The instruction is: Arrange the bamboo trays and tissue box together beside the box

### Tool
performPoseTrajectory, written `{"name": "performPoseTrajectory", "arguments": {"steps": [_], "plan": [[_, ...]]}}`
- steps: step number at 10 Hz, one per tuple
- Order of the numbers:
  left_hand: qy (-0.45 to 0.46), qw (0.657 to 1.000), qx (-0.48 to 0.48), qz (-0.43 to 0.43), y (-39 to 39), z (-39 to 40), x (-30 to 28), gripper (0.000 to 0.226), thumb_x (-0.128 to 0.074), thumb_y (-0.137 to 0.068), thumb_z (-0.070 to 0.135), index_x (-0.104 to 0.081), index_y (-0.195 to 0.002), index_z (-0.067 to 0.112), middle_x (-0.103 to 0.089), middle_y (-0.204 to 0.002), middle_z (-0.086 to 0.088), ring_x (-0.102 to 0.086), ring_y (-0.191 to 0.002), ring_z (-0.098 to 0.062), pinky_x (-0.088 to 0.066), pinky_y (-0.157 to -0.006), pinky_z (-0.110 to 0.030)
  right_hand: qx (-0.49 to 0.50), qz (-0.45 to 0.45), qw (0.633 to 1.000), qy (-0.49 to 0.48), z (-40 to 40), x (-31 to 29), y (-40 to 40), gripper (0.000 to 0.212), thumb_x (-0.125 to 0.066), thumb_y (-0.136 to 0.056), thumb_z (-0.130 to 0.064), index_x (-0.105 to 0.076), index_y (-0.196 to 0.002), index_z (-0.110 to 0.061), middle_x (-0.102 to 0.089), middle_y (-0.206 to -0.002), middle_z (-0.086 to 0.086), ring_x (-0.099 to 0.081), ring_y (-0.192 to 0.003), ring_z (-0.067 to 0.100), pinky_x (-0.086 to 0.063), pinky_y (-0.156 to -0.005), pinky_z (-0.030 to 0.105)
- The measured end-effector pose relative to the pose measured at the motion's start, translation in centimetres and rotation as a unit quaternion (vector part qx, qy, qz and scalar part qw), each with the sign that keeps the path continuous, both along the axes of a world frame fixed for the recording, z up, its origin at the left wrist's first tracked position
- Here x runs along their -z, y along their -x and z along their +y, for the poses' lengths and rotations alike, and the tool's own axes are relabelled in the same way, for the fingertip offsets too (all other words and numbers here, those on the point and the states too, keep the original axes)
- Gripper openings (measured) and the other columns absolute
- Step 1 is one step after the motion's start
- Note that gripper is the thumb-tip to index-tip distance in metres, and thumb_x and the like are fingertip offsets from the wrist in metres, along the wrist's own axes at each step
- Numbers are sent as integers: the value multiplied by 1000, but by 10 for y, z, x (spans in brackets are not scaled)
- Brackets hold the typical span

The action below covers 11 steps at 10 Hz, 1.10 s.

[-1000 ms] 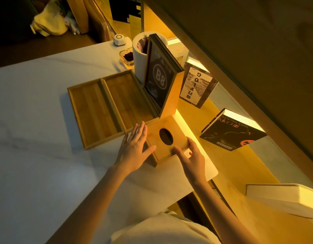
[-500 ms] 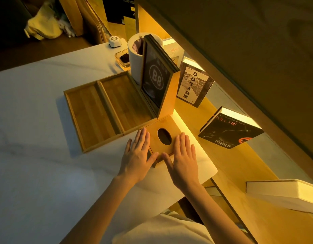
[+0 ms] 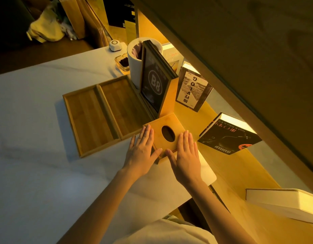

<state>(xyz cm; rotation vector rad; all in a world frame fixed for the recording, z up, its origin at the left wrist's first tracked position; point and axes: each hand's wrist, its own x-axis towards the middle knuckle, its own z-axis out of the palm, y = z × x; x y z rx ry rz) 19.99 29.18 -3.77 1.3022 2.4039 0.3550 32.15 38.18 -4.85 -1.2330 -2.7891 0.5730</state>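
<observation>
Two shallow bamboo trays lie side by side on the white table, the left tray (image 3: 88,120) touching the right tray (image 3: 124,106). A square bamboo tissue box (image 3: 165,125) with an oval hole sits at the right tray's near corner, against the tall box (image 3: 155,85) marked B8. My left hand (image 3: 141,150) lies flat with fingers apart, its fingertips at the tissue box's left edge. My right hand (image 3: 184,154) lies flat on the box's near right part. Neither hand grips anything.
A white cylinder (image 3: 134,67) stands behind the B8 box, with a small glass dish (image 3: 123,63) and a white round device (image 3: 114,45) beyond. Books (image 3: 229,136) lean on the lit wooden shelf to the right. The table edge (image 3: 207,180) is near my right wrist.
My right hand has moved from gripping the tissue box's near right corner to lying flat on it. The left hand stays flat at the box's left side.
</observation>
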Motion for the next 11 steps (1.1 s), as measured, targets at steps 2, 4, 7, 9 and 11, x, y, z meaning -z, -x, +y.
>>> {"name": "performPoseTrajectory", "arguments": {"steps": [2,4,7,9,11], "plan": [[8,1000,4,16,4,14,-1,74,-26,-86,54,9,-140,17,8,-155,-5,9,-142,-20,1,-115,-43,-12,-8,1000,-14,14,-1,3,83,-3,-79,-66,6,-144,-15,4,-157,6,18,-136,17,7,-111,34],[12,1000,-3,7,4,19,-4,74,-27,-86,53,8,-140,17,9,-155,-5,9,-142,-20,1,-115,-43,-14,-8,1000,-20,21,0,5,80,-8,-82,-64,5,-144,-15,2,-157,6,17,-136,18,6,-111,35],[18,1000,-10,1,3,20,-6,74,-28,-87,52,9,-140,17,10,-155,-4,10,-142,-20,1,-115,-43,-27,-20,999,-20,22,-2,5,81,-6,-81,-67,6,-144,-17,2,-157,5,18,-137,17,6,-114,39],[11,998,-8,-60,10,19,-12,68,-31,-89,47,2,-141,17,7,-155,-3,8,-142,-20,-9,-116,-42,-21,-25,999,5,23,-21,11,73,-34,-90,-53,-7,-145,-14,-8,-157,6,0,-144,25,1,-115,40],[-93,975,-71,-191,21,5,-36,42,-44,-90,31,-43,-129,14,-43,-142,-7,-41,-129,-22,-37,-100,-28,-115,37,992,16,8,-44,29,38,-54,-89,-26,-53,-123,-10,-56,-130,9,-52,-120,27,-43,-103,39]]}}
